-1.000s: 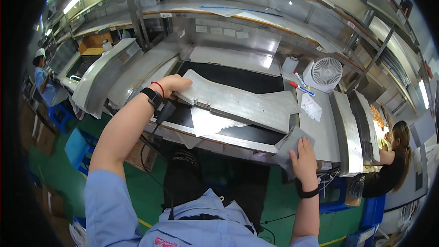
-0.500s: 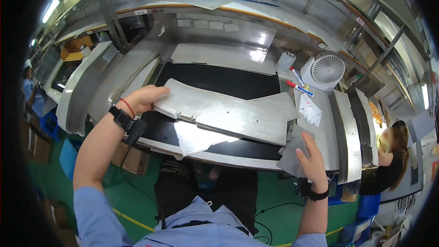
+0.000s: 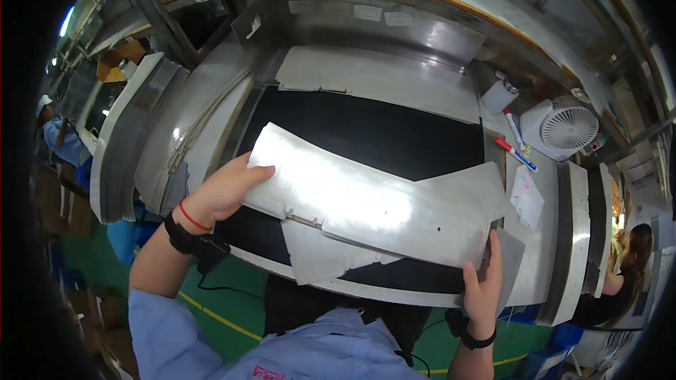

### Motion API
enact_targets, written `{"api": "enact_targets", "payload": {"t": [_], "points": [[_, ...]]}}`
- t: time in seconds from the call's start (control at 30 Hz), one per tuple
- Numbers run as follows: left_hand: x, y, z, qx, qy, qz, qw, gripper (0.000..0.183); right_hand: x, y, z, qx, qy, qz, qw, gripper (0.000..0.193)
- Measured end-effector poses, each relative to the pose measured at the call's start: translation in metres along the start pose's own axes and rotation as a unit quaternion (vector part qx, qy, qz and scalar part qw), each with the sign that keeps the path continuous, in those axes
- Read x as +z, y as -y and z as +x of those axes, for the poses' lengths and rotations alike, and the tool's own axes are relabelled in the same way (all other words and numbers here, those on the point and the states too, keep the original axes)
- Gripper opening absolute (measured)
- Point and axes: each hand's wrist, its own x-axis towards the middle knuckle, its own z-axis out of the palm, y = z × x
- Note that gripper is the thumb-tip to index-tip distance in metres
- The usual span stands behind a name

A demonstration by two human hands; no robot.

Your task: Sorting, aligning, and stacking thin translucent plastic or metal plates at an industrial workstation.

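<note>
A long, slightly curved silvery metal sheet (image 3: 338,190) lies slanted across the black work surface, with a bright glare on its middle. My left hand (image 3: 225,190) grips its left end, thumb on top. At the sheet's right corner, my right hand (image 3: 483,288) has its thumb along the front edge and its fingers along the side edge. Just behind that hand is a thin grey sheet (image 3: 512,257). Another silvery sheet (image 3: 468,186) sticks out from behind the long one, and a pale sheet (image 3: 327,257) pokes out below it.
Stacks of metal sheets stand left (image 3: 127,141) and right (image 3: 572,239). More sheets (image 3: 380,84) lie at the back. A white fan (image 3: 563,129), a bottle (image 3: 500,95), markers (image 3: 516,153) and a crumpled white paper (image 3: 527,197) are at the right. A co-worker (image 3: 627,274) is far right.
My right hand has moved up from the loose grey sheet to the long sheet's right corner. My left hand still holds the other end. The view has shifted and now sits closer.
</note>
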Motion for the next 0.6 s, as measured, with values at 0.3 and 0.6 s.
{"api": "enact_targets", "payload": {"t": [0.3,0.6], "points": [[0.018,0.007,-0.018,0.12,-0.057,0.017,0.991,0.045,0.011,0.009,0.0,-0.036,-0.027,-0.241,0.97,0.088],[0.034,0.016,-0.058,0.129,-0.043,-0.112,0.984,0.048,0.01,0.005,0.0,-0.066,-0.041,-0.226,0.971,0.087]]}}
